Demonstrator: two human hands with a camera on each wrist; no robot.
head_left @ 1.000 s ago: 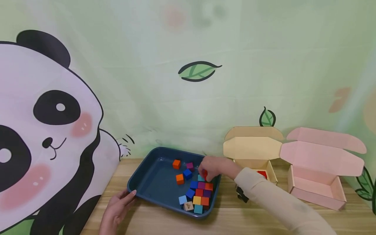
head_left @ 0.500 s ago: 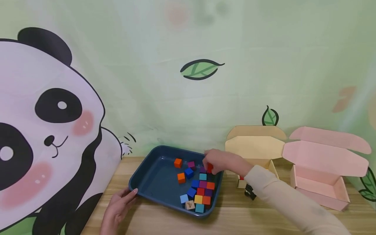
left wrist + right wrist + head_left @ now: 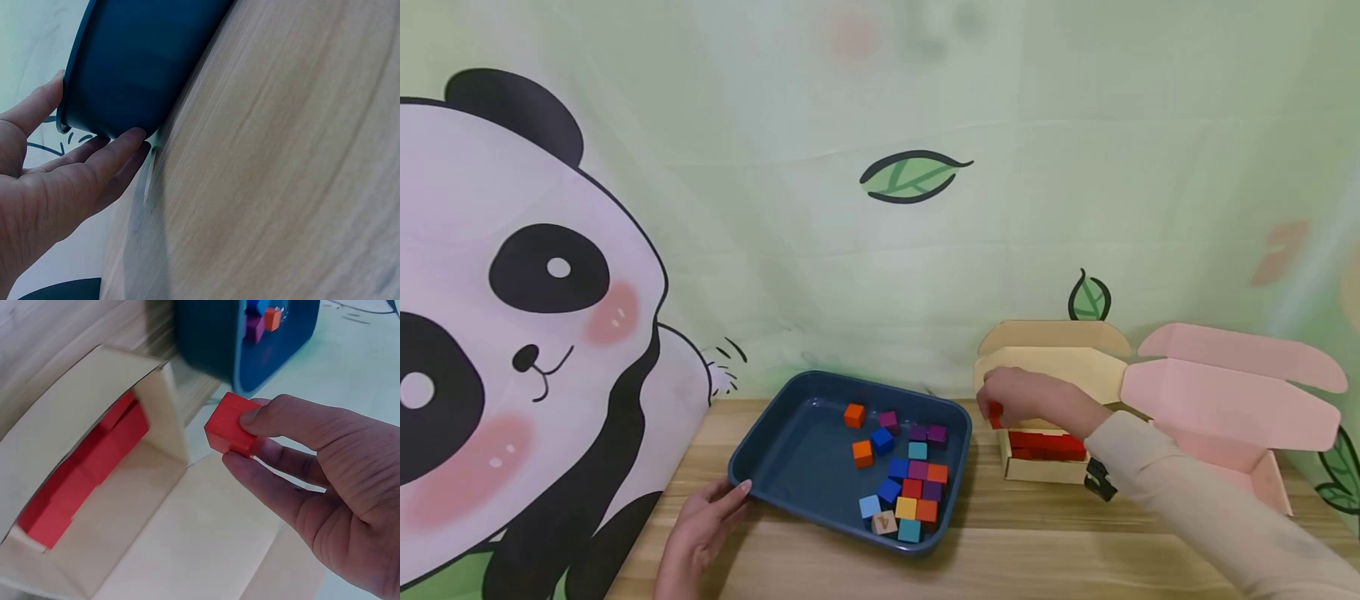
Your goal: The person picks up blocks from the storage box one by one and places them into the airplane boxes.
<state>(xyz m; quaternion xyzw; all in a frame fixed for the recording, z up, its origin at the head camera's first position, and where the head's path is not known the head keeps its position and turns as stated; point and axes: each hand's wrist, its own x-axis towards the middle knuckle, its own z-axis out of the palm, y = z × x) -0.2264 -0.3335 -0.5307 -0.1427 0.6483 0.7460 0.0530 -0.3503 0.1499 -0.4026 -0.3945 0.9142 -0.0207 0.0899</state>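
My right hand (image 3: 1026, 396) pinches a red cube (image 3: 230, 425) between thumb and fingers. It hovers at the left side of the cream cardboard box (image 3: 1048, 472), whose lid stands up behind. A row of red cubes (image 3: 87, 465) lies along one wall inside that box. My left hand (image 3: 703, 525) holds the near left corner of the blue tray (image 3: 797, 508). In the left wrist view, its thumb is at the rim and its fingers lie against the outside of the tray (image 3: 137, 69). Several coloured cubes (image 3: 917, 471) sit mostly in the tray's right half.
An open pink cardboard box (image 3: 1273, 483) stands right of the cream one, partly behind my sleeve (image 3: 1195, 483). A small black object (image 3: 1099, 480) shows by the right wrist. All rests on a wooden table (image 3: 1000, 550) before a panda-print cloth (image 3: 775, 208).
My right hand has lifted the red cube out of the tray's back right area and carried it right to the cream box. The left hand keeps its place at the tray.
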